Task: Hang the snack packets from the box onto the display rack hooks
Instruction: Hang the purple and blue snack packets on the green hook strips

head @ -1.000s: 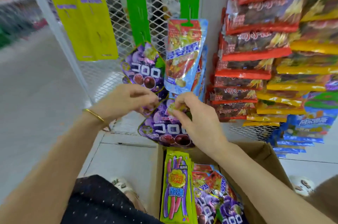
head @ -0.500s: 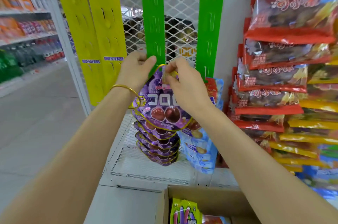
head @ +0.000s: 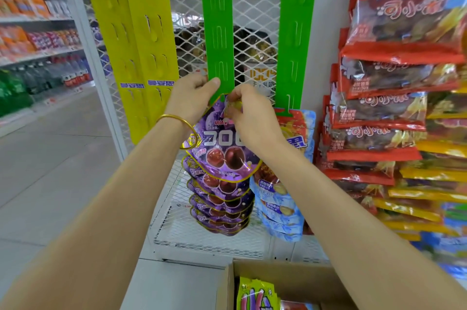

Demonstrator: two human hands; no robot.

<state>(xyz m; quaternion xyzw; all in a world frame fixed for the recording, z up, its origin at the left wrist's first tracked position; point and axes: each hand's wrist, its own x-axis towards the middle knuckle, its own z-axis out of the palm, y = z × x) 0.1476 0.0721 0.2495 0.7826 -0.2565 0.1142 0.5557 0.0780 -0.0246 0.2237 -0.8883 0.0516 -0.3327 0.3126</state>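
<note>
Two pinching grips: your left hand [head: 192, 98] steadies the green plastic strip [head: 216, 31], your right hand [head: 251, 117] holds the purple foil packet [head: 222, 151] by its top; hanging it looks next.

Store shelves [head: 38, 39] are running along the left, stacked with orange packs [head: 22, 3] up top and green bottles [head: 12, 92] lower down. Grey floor [head: 50, 170] is stretching down the aisle beside them. White wire mesh [head: 255, 6] is standing at the back, and red and yellow bags [head: 394, 112] are sitting stacked on the right
</note>
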